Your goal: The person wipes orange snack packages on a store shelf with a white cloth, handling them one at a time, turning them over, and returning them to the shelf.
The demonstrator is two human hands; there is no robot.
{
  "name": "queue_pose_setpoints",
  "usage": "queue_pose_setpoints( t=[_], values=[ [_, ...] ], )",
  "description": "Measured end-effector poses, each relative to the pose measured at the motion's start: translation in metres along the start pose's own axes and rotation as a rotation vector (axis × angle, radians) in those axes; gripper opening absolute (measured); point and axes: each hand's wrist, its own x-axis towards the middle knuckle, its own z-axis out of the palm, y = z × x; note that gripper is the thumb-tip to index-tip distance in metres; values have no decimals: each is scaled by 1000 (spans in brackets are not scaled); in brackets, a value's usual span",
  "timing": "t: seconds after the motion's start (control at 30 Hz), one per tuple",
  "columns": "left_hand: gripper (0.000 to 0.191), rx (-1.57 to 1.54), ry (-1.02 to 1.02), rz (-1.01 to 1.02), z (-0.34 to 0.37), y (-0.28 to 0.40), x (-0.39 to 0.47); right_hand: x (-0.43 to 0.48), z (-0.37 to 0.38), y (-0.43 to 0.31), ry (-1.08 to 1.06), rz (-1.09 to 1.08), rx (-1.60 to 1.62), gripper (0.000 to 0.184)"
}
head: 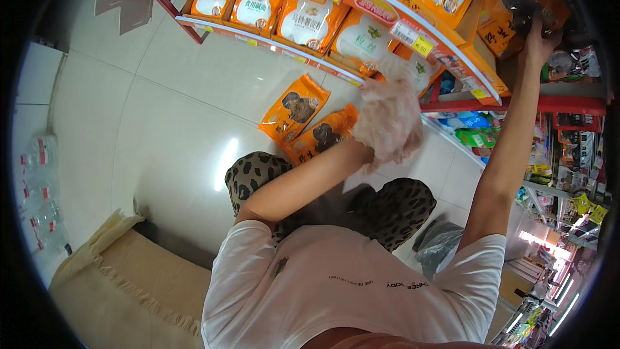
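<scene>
A crumpled pale pink cloth (392, 118) covers my left hand, hiding its fingers, in front of the shelf's lower edge. Raised to the upper right, my right hand (540, 39) reaches onto the shelf and touches an orange bag (496, 22) with a picture of dark dried food; whether its fingers grip the bag is not clear. Two similar orange packets lie on the floor, one farther away (296, 106) and one (322, 136) partly behind the cloth and my left forearm. Packets with white fronts stand on the low shelf, among them one with a potato picture (307, 18).
A curved shelf edge (407, 29) with price tags crosses the top. A red metal bar (562, 104) runs at the right, above shelves of bagged goods. Plastic bottles (43, 194) stand at the far left. A fringed beige cloth (145, 281) covers something at the lower left.
</scene>
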Motion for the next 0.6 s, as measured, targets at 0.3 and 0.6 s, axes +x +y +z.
queue_pose_setpoints(
  t=[0.3, 0.6],
  values=[
    [7, 832, 137, 86, -32, -74, 0, -322, -8, -94, -338, 210, -347, 40],
    [26, 568, 179, -27, 66, -161, -34, -564, -3, -5, -344, 1866, -145, 62]
  ],
)
